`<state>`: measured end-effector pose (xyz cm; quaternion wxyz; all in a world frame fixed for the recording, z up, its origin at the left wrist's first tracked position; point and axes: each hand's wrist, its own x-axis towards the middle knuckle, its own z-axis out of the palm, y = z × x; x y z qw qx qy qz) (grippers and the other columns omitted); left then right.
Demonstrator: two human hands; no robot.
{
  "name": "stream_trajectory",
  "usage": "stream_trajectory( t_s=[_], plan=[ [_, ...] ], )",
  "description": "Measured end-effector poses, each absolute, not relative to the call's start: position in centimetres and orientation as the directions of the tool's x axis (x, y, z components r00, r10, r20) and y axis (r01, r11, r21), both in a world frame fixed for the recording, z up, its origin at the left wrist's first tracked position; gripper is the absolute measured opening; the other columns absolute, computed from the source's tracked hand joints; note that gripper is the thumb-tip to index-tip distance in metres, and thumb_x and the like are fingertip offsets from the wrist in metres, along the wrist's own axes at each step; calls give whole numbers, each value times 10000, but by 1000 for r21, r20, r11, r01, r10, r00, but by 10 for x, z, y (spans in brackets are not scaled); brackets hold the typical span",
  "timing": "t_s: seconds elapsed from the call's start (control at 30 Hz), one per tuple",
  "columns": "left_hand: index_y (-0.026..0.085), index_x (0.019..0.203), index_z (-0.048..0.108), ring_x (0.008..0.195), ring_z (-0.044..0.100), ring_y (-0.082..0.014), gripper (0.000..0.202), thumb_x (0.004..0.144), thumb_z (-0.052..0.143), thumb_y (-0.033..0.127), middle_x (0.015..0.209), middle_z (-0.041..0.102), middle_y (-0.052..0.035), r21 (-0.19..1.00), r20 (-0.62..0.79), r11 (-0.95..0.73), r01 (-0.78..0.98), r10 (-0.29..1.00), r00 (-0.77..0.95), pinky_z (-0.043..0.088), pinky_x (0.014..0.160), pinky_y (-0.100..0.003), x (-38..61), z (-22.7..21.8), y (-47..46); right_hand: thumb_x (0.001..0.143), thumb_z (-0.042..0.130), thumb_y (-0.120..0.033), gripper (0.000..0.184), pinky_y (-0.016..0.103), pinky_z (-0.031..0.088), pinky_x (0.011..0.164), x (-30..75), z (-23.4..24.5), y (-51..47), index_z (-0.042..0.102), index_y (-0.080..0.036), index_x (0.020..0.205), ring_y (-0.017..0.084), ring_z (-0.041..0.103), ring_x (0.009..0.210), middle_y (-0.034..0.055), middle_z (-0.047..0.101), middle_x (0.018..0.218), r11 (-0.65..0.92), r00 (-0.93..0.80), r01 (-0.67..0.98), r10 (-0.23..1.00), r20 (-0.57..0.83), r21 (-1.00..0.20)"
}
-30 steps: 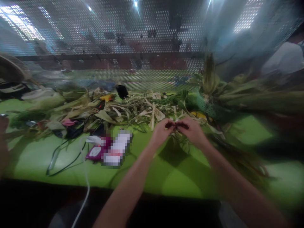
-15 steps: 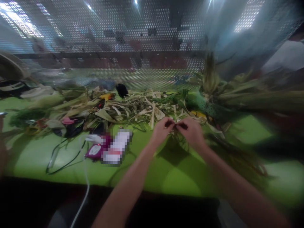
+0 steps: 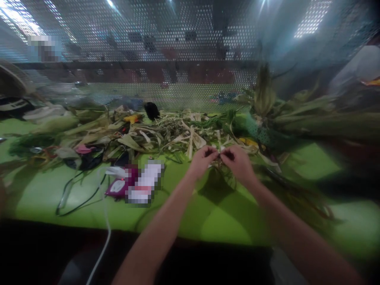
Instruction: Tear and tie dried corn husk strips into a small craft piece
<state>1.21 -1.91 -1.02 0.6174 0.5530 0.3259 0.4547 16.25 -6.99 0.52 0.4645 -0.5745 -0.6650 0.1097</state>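
My left hand (image 3: 202, 160) and my right hand (image 3: 239, 163) meet above the green table (image 3: 184, 209), fingers pinched together on a small bundle of thin green and pale plant strands (image 3: 221, 174) that hangs between them. Both hands are closed, fingertips nearly touching. Just behind them lies a wide heap of dried leaves and husks (image 3: 166, 136). A large leafy bundle (image 3: 285, 122) stretches off to the right.
A pink-and-white pixelated item (image 3: 138, 186) lies left of my hands, with a white cable (image 3: 105, 221) and dark cords (image 3: 74, 194) near it. A perforated metal screen (image 3: 178, 59) backs the table. A small black object (image 3: 152, 111) sits by the screen.
My hands have stayed pinched on the strands and shifted slightly up with the view. Little else differs.
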Motion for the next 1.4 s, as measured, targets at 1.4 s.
stream_trajectory(
  t_s=[1.4],
  plan=[
    [137,863,621,744,573,-99,318,636,807,261,797,636,-5,962,75,42,-270,909,409,456,767,-260,9,-2,-21,773,604,-333,132,272,397,583,159,3,-67,582,-204,755,145,492,630,-6,574,701,220,162,322,945,283,-921]
  ],
)
